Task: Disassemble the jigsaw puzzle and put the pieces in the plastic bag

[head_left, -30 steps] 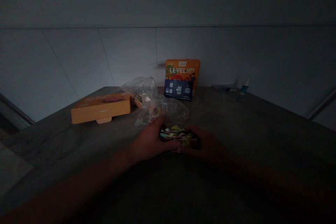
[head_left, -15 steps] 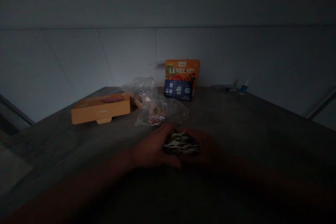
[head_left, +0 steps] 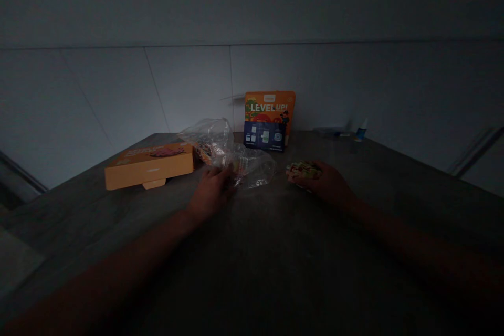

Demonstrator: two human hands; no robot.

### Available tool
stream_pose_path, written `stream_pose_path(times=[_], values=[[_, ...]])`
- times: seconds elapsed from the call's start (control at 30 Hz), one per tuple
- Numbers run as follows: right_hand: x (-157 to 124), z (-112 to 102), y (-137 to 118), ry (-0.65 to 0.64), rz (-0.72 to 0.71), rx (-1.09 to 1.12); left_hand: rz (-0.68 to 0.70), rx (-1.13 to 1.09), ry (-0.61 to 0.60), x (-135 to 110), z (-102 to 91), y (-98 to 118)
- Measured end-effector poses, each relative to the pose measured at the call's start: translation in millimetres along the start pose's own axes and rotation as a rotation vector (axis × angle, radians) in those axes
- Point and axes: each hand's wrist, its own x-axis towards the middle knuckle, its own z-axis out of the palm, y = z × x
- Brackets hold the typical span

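Note:
In dim light, my right hand (head_left: 333, 181) is closed around a stack of puzzle pieces (head_left: 303, 170) with green, red and pale print, low over the table to the right of the bags. My left hand (head_left: 210, 191) has its fingers curled on the near edge of a clear plastic bag (head_left: 255, 168); the fingertips are partly hidden by the film. Colourful pieces show faintly inside that bag. Behind it lies another clear bag (head_left: 210, 134) with printed pieces in it.
An orange box (head_left: 149, 168) lies flat at the left, its front flap out. An orange "LEVEL UP!" box (head_left: 271, 105) leans on the wall behind a dark blue card (head_left: 263, 136). A small bottle (head_left: 361, 130) stands at the back right of the grey table (head_left: 252, 252).
My hands have parted. The right one carried the stack forward and to the right; the left one let go of it and moved forward-left onto the near plastic bag.

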Motion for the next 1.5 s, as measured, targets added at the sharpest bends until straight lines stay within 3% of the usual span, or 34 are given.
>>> stream_pose_path(times=[0.17,0.23,0.43,0.63,0.87,1.0,1.17,1.37,1.5], values=[[-5,6,-5,-0.107,-0.106,0.069,0.047,-0.119,-0.023,-1,-3.3,5],[-5,7,-6,-0.183,-0.087,0.176,0.066,-0.216,-0.037,-3,-5.3,11],[-7,1,-8,-0.615,0.196,0.64,0.205,-0.352,-0.105,-11,-14.0,31],[-28,-2,-25,-0.969,0.211,0.985,0.287,-0.372,-0.03,-23,-21.5,52],[-40,-4,-34,-0.995,0.179,0.934,0.204,-0.344,-0.047,-24,-8.5,50],[-35,-13,-26,-1.13,0.227,0.74,0.236,-0.344,-0.069,-24,-12.5,52],[-33,-15,-19,-1.216,0.297,0.771,0.336,-0.404,-0.064,-28,-15.8,59],[-33,-14,-17,-1.115,0.23,0.79,0.371,-0.439,-0.004,-29,-17.9,58],[-35,-11,-14,-1.068,0.109,0.714,0.454,-0.332,-0.084,-32,-23.7,65]])
